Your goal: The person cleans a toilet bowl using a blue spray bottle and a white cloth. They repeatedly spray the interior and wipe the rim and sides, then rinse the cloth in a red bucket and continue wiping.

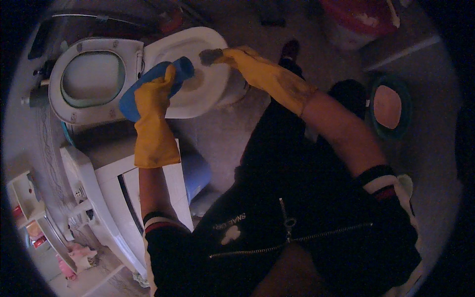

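Observation:
My left hand (157,91), in a yellow rubber glove, is closed around a blue plastic bottle (130,98) with a darker blue cap, tilted over the toilet bowl. My right hand (232,56), gloved in the same yellow, pinches a dark grey scrubbing pad (210,57) above the bowl's right rim. Beneath both hands lies the white toilet bowl (213,85). The raised seat (55,81), with its lid behind it, stands to the left. What the bottle's cap end looks like inside cannot be seen.
At the lower left is a white washbasin (97,208) on a cabinet (159,185), with a blue bin (196,172) beside it. A red-topped bucket (365,18) stands at the top right. Below it lies a green basin (406,107) with something pink inside.

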{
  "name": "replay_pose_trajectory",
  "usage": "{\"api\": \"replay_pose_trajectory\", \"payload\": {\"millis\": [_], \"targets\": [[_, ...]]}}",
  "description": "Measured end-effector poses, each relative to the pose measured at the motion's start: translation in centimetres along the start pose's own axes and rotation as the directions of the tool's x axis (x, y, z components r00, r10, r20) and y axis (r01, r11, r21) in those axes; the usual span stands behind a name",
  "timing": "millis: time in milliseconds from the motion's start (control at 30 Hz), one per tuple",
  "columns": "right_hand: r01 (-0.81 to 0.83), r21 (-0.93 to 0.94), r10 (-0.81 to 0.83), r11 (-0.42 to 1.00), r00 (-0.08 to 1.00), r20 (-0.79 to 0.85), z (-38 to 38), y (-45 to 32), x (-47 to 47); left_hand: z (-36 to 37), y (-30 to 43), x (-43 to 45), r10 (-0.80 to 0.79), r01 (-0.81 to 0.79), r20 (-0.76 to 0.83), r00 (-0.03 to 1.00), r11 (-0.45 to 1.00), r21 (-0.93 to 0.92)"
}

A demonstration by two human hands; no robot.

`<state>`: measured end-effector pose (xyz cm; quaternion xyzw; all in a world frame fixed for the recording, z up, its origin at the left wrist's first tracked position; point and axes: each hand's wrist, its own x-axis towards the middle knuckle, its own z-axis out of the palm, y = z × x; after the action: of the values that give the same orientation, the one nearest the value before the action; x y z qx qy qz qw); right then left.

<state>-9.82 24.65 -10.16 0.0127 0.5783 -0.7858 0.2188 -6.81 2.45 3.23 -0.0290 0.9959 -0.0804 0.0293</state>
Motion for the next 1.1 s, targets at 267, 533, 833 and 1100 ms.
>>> {"api": "replay_pose_trajectory", "payload": {"millis": [267,533,833,1100], "targets": [[0.412,-0.557,-0.437,0.721,0.894,0.095,-1.8,1.8,0.4,1.6,-2.3,-0.1,-0.38,0.457,0.255,0.889,0.709,-0.537],[0.563,-0.772,-0.722,0.295,0.66,0.206,-3.7,4.0,1.0,4.9,-5.8,-2.1,-0.281,0.278,0.198,0.939,0.28,-0.919],[0.624,-0.779,-0.831,-0.064,0.399,0.387,-4.4,2.5,1.2,4.0,-7.6,-4.2,-0.151,0.11,0.047,0.987,0.437,-0.893],[0.554,-0.815,-0.768,0.168,0.592,0.245,-5.4,3.3,2.2,3.7,-8.0,-4.5,-0.033,0.006,-0.015,0.999,0.575,-0.818]]}}
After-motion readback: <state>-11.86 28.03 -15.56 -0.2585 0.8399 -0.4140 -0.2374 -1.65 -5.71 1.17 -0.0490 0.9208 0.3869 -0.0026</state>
